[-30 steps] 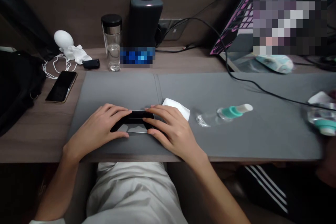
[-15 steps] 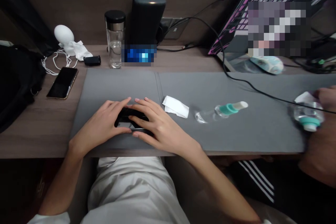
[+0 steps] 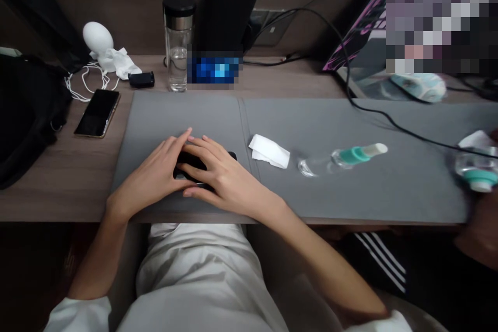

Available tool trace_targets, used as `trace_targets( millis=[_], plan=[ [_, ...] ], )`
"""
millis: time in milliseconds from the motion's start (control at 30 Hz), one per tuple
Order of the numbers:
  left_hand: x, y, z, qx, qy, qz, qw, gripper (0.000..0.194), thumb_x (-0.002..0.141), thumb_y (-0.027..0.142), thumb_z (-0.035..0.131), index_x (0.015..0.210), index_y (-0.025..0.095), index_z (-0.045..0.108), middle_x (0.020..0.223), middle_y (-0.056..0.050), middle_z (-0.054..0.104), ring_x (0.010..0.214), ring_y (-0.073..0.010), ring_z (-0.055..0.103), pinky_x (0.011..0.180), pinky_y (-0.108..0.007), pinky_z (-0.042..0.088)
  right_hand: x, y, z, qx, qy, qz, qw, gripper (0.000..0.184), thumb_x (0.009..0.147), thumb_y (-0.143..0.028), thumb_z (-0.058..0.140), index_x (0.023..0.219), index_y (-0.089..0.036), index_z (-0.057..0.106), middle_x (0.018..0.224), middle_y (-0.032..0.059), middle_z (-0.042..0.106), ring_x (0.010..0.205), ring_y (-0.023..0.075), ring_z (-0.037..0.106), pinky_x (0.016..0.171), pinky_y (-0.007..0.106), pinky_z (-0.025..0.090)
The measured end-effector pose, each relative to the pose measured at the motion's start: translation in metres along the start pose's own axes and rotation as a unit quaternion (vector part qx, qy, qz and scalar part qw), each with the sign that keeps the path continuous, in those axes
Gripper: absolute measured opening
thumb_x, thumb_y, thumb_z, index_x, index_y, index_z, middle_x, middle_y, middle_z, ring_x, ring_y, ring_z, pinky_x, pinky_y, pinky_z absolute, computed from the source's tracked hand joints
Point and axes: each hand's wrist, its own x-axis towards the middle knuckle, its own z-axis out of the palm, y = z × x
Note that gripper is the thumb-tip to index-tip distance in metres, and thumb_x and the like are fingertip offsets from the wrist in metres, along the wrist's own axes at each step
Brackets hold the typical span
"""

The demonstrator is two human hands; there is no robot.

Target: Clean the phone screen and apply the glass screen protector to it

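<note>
Pale cotton trousers (image 3: 198, 280) fill the lower middle of the view, just below the desk's front edge. Above them, the left hand (image 3: 150, 176) and right hand (image 3: 221, 179) lie on a grey felt mat (image 3: 350, 197), their fingers curved inward and meeting. Together they form a closed grip over a flat, glossy black object (image 3: 190, 158), perhaps a phone, though the hands hide most of it; it sits on the mat near the edge closest to the person. Neither hand touches the folded white tissue (image 3: 269, 151) just to the right or the clear glass bottle (image 3: 342, 161), which lies on its side with a teal collar. At the far right, a co-worker's hand (image 3: 481, 233) is beside a second clear bottle (image 3: 476, 171). Left of the mat, a black smartphone (image 3: 97, 113) lies on the wooden desk (image 3: 58, 197) near a black bag (image 3: 23, 114). Farther back stand a glass tumbler with a black lid (image 3: 179, 44) and a dark cylindrical speaker (image 3: 229, 5). A black cable (image 3: 373, 106) crosses the mat's far edge toward a propped-up laptop (image 3: 350, 46), partly blurred.
</note>
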Motion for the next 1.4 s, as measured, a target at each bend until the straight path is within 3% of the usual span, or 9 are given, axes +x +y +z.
trace_targets(
  millis=[100, 233, 333, 433, 533, 667, 867, 1133, 1400],
  plan=[
    [-0.004, -0.005, -0.009, -0.016, -0.028, -0.027, 0.999, 0.108, 0.09, 0.044, 0.084, 0.173, 0.043, 0.014, 0.169, -0.005, 0.039, 0.156, -0.0315, 0.043, 0.125, -0.044, 0.043, 0.005, -0.001, 0.005, 0.0, 0.012, -0.009, 1.0, 0.061, 0.104, -0.061, 0.057, 0.136, -0.011, 0.072, 0.16, 0.0248, 0.054, 0.158, 0.0366, 0.042, 0.133, 0.063, 0.031],
    [-0.005, -0.008, -0.017, -0.001, -0.03, -0.028, 0.999, 0.102, 0.091, 0.04, 0.083, 0.171, 0.046, 0.02, 0.161, -0.004, 0.045, 0.149, -0.0292, 0.049, 0.122, -0.042, 0.046, 0.004, 0.0, 0.01, -0.021, 0.047, -0.04, 0.998, 0.059, 0.108, -0.058, 0.053, 0.137, -0.01, 0.071, 0.16, 0.0229, 0.056, 0.158, 0.0345, 0.043, 0.133, 0.061, 0.032],
    [-0.003, -0.006, -0.019, 0.016, -0.033, -0.018, 0.999, 0.099, 0.092, 0.044, 0.082, 0.171, 0.046, 0.022, 0.153, -0.005, 0.051, 0.14, -0.0289, 0.054, 0.12, -0.046, 0.047, -0.012, 0.005, 0.006, -0.047, 0.087, -0.051, 0.994, 0.052, 0.109, -0.052, 0.053, 0.131, -0.01, 0.074, 0.155, 0.0208, 0.062, 0.151, 0.0334, 0.052, 0.131, 0.061, 0.038],
    [-0.001, -0.002, -0.019, 0.028, -0.036, -0.015, 0.999, 0.098, 0.092, 0.051, 0.081, 0.171, 0.044, 0.024, 0.146, -0.005, 0.056, 0.131, -0.0285, 0.058, 0.118, -0.049, 0.048, -0.041, 0.013, -0.005, -0.056, 0.12, -0.007, 0.991, 0.037, 0.109, -0.039, 0.059, 0.124, -0.012, 0.078, 0.14, 0.0189, 0.073, 0.136, 0.0324, 0.066, 0.122, 0.056, 0.05],
    [-0.001, 0.004, -0.021, 0.049, -0.035, -0.012, 0.998, 0.088, 0.094, 0.056, 0.077, 0.168, 0.041, 0.033, 0.145, -0.006, 0.057, 0.13, -0.0292, 0.06, 0.117, -0.049, 0.05, -0.07, 0.02, -0.015, -0.048, 0.116, 0.069, 0.99, 0.028, 0.109, -0.03, 0.059, 0.127, -0.022, 0.077, 0.134, 0.0125, 0.077, 0.132, 0.0302, 0.068, 0.115, 0.055, 0.055],
    [-0.004, 0.012, -0.022, 0.09, -0.036, -0.002, 0.995, 0.07, 0.098, 0.061, 0.07, 0.161, 0.036, 0.048, 0.147, -0.007, 0.057, 0.132, -0.0298, 0.061, 0.117, -0.048, 0.05, -0.083, 0.021, -0.017, -0.035, 0.155, 0.138, 0.978, 0.024, 0.108, -0.026, 0.059, 0.124, -0.026, 0.077, 0.126, 0.0098, 0.08, 0.121, 0.0293, 0.074, 0.103, 0.049, 0.06],
    [-0.012, 0.022, -0.021, 0.153, -0.027, 0.022, 0.988, 0.045, 0.107, 0.052, 0.06, 0.146, 0.03, 0.066, 0.154, -0.006, 0.061, 0.134, -0.0287, 0.065, 0.117, -0.045, 0.053, -0.076, 0.021, -0.012, -0.05, 0.106, 0.15, 0.982, 0.046, 0.11, -0.038, 0.056, 0.152, -0.019, 0.058, 0.146, 0.0161, 0.07, 0.132, 0.0323, 0.068, 0.11, 0.052, 0.057],
    [-0.021, 0.026, -0.014, 0.226, -0.011, 0.075, 0.971, 0.044, 0.114, 0.043, 0.046, 0.148, 0.023, 0.067, 0.164, -0.01, 0.055, 0.146, -0.0301, 0.06, 0.119, -0.047, 0.053, -0.078, 0.023, -0.012, -0.064, 0.09, 0.131, 0.985, 0.049, 0.109, -0.041, 0.06, 0.151, -0.016, 0.059, 0.15, 0.017, 0.067, 0.134, 0.0327, 0.067, 0.11, 0.052, 0.056],
    [-0.024, 0.024, -0.008, 0.249, -0.011, 0.105, 0.963, 0.044, 0.113, 0.028, 0.046, 0.152, 0.016, 0.062, 0.166, -0.015, 0.052, 0.155, -0.0285, 0.05, 0.124, -0.046, 0.049, -0.077, 0.022, -0.012, -0.065, 0.086, 0.131, 0.985, 0.045, 0.109, -0.04, 0.058, 0.148, -0.019, 0.063, 0.149, 0.0155, 0.068, 0.133, 0.0325, 0.067, 0.11, 0.053, 0.057]
  ],
)
